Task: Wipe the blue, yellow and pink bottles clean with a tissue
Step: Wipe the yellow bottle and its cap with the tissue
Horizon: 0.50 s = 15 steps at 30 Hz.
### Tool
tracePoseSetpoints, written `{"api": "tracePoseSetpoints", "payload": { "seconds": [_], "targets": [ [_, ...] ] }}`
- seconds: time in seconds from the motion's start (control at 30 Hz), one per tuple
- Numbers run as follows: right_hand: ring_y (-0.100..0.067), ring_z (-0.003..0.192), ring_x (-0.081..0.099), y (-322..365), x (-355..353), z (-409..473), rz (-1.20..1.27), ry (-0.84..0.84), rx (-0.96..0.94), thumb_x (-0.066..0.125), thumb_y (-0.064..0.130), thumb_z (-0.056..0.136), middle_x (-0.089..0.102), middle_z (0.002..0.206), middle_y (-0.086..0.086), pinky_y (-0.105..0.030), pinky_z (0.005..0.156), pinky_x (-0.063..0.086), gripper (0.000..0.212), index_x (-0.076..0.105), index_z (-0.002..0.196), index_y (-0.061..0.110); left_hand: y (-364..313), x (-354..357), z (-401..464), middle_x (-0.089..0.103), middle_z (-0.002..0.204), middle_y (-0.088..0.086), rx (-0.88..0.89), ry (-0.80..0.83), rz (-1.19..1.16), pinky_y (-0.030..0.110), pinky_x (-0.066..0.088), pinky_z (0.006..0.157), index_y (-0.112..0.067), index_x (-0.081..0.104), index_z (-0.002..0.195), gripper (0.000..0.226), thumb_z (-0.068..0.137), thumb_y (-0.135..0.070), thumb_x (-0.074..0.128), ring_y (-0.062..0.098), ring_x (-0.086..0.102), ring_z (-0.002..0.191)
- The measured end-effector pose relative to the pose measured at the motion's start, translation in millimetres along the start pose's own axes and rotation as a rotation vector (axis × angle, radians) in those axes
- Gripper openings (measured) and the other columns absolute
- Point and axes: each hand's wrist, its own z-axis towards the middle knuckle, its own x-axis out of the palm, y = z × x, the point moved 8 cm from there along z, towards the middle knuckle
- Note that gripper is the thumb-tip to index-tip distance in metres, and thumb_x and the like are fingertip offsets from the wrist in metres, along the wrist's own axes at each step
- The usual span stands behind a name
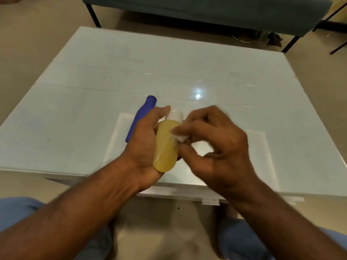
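Note:
My left hand (144, 147) grips a yellow bottle (166, 147) with a white cap, held tilted above the white table's (93, 102) near edge. My right hand (212, 145) pinches a small white tissue (181, 137) against the bottle's right side; this hand is blurred. A blue bottle (140, 117) lies on its side on the table, just behind my left hand and partly hidden by it. A hint of pink shows just above my right hand's fingers; I cannot tell whether it is the pink bottle.
A glossy white sheet (259, 147) lies on the table under my hands. A dark bench with black legs (197, 14) stands beyond the table's far edge. My knees in blue trousers (16, 212) sit below the near edge.

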Motion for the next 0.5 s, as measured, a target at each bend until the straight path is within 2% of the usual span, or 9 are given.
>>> {"api": "tracePoseSetpoints", "payload": {
  "seconds": [0.1,0.17,0.23,0.27,0.3,0.33,0.43,0.5],
  "targets": [
    [-0.018,0.091,0.063,23,18,-12,0.012,0.111,-0.102,0.077,0.007,0.085,0.066,0.103,-0.01,-0.016,0.082,0.049,0.015,0.083,0.099,0.006,-4,-1,0,0.063,0.07,0.004,-0.002,0.008,-0.023,0.028,0.054,0.055,-0.012,0.064,0.096,0.041,0.097,-0.052,0.054,0.015,0.063,0.059],
    [-0.019,0.095,0.064,20,14,-8,0.01,0.092,-0.087,0.077,0.012,0.085,0.066,0.106,-0.012,-0.015,0.083,0.049,0.02,0.082,0.103,0.006,-7,-3,1,0.064,0.077,0.006,0.026,-0.014,-0.022,0.029,0.054,0.057,-0.009,0.065,0.102,0.042,0.097,-0.05,0.055,0.016,0.063,0.06],
    [-0.017,0.097,0.065,7,0,0,-0.005,0.009,-0.028,0.084,0.012,0.084,0.067,0.106,-0.01,-0.017,0.081,0.052,0.023,0.082,0.107,0.007,-9,-2,1,0.068,0.099,0.013,0.058,-0.028,-0.011,0.035,0.059,0.066,-0.007,0.063,0.125,0.051,0.096,-0.048,0.057,0.024,0.07,0.075],
    [-0.014,0.097,0.065,1,-6,4,-0.013,-0.026,0.002,0.087,0.013,0.085,0.067,0.106,-0.009,-0.018,0.08,0.054,0.023,0.083,0.107,0.009,-8,-1,-1,0.07,0.112,0.016,0.057,-0.041,0.006,0.041,0.062,0.077,-0.009,0.061,0.133,0.056,0.095,-0.049,0.059,0.031,0.074,0.089],
    [-0.013,0.096,0.066,-4,-10,6,-0.013,-0.048,0.024,0.088,0.012,0.085,0.068,0.105,-0.008,-0.022,0.078,0.056,0.022,0.083,0.106,0.009,-7,-1,0,0.07,0.12,0.018,0.05,-0.046,0.023,0.047,0.06,0.089,-0.01,0.061,0.136,0.058,0.094,-0.051,0.059,0.036,0.073,0.103],
    [-0.014,0.095,0.066,-4,-10,6,-0.008,-0.058,0.03,0.087,0.01,0.086,0.068,0.104,-0.007,-0.027,0.076,0.057,0.019,0.083,0.105,0.009,-7,0,-2,0.07,0.119,0.018,0.044,-0.046,0.032,0.046,0.058,0.094,-0.01,0.063,0.133,0.057,0.094,-0.052,0.059,0.035,0.072,0.106],
    [-0.021,0.094,0.067,15,7,-3,0.044,0.031,-0.081,0.082,0.004,0.086,0.07,0.102,-0.01,-0.035,0.084,0.056,0.017,0.082,0.103,0.005,-9,1,-1,0.065,0.087,0.009,0.041,-0.014,-0.023,0.033,0.053,0.072,-0.009,0.066,0.107,0.043,0.097,-0.049,0.054,0.019,0.065,0.074],
    [-0.023,0.094,0.067,29,20,-10,0.043,0.118,-0.189,0.079,0.004,0.088,0.072,0.101,-0.011,-0.04,0.098,0.056,0.017,0.079,0.106,0.001,-10,-2,0,0.065,0.084,0.007,0.04,-0.021,-0.038,0.033,0.053,0.071,-0.01,0.064,0.106,0.042,0.097,-0.049,0.054,0.017,0.062,0.073]
  ]
}}
